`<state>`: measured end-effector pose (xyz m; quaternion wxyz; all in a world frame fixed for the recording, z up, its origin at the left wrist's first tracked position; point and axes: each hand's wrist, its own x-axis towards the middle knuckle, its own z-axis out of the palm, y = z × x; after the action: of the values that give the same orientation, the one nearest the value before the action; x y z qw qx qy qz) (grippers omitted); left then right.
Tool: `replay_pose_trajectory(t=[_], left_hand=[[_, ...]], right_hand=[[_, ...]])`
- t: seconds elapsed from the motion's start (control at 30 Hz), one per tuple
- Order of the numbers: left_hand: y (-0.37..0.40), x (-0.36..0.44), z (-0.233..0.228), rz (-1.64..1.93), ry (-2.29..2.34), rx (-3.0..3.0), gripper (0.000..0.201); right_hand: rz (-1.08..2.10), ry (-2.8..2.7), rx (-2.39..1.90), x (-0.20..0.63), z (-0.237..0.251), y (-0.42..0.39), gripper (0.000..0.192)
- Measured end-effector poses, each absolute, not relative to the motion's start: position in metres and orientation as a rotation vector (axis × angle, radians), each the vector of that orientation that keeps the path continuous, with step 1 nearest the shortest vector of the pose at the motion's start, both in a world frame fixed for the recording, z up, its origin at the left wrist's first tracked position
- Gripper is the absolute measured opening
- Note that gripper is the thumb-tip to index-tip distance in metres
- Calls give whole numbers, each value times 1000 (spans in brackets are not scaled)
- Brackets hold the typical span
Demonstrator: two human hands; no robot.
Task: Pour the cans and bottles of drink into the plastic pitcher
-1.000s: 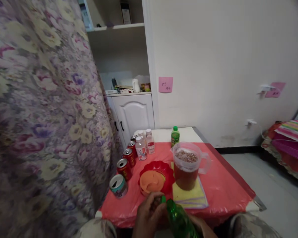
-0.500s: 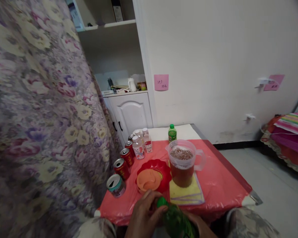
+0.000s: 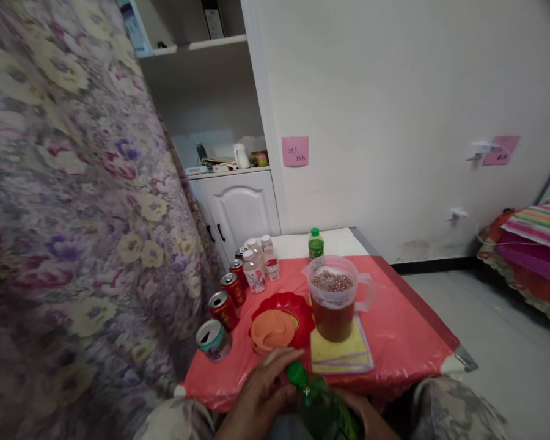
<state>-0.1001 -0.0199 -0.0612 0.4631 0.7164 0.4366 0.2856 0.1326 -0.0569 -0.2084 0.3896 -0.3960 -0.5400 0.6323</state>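
Observation:
A green plastic bottle (image 3: 323, 406) with a green cap lies tilted at the table's near edge, its capped end pointing up and left. My right hand (image 3: 366, 415) is wrapped round its body from the right, partly hidden behind it. My left hand (image 3: 266, 391) is just left of the cap, fingers apart and curved, with a small gap to it. Beyond the hands stands a clear pitcher (image 3: 333, 302) of foamy brown drink on a yellow cloth (image 3: 341, 357). Left of it, an orange dish (image 3: 272, 330) sits in a red scalloped plate (image 3: 306, 318).
Several drink cans (image 3: 223, 310) line the table's left side, with clear bottles (image 3: 254, 272) behind them. Another green bottle (image 3: 316, 244) stands at the back. Red plastic sheeting (image 3: 403, 330) covers most of the table. A floral curtain (image 3: 82, 214) hangs at left.
My left hand has drawn slightly left off the bottle's cap, its fingers opening. The bottle stays in my right hand, a little lower in tilt. The view has shifted slightly.

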Motion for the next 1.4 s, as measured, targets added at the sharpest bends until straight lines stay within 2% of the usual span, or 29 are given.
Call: replay_pose_trajectory(t=[0.1, 0.23, 0.43, 0.53, 0.7, 0.8, 0.93, 1.07, 1.2, 1.3, 1.4], left_hand=[[-21, -99, -60, 732, 1193, 1782, 52], [-18, -93, -63, 801, 1241, 1861, 31], [-22, -96, -64, 752, 1099, 1854, 32], [-23, -96, -65, 786, 1194, 1852, 37], [-22, -90, -64, 844, 1249, 1857, 22], [-21, -90, -63, 834, 1159, 1825, 27], [-23, -91, -61, 864, 1268, 1829, 33], [-27, -88, -58, 866, 1247, 1807, 17], [-29, -88, -60, 884, 1124, 1717, 25], [-27, -89, -64, 886, 1201, 1732, 32], [-26, -89, -68, 858, 1275, 1727, 27]], right_hand=[[1619, -1328, -1016, 131, -207, -58, 106], [1645, -1372, -897, 128, -192, -56, 99], [1593, -1415, -940, 130, -190, -56, 102], [1596, -1384, -977, 129, -194, -58, 100], [1623, -1376, -910, 126, -194, -57, 96], [1588, -1377, -919, 126, -195, -55, 95], [1592, -1391, -918, 125, -194, -54, 98], [1614, -1388, -897, 124, -189, -55, 96], [1595, -1378, -938, 126, -191, -57, 97], [1591, -1385, -968, 126, -198, -56, 98], [1595, -1407, -952, 124, -200, -54, 103]])
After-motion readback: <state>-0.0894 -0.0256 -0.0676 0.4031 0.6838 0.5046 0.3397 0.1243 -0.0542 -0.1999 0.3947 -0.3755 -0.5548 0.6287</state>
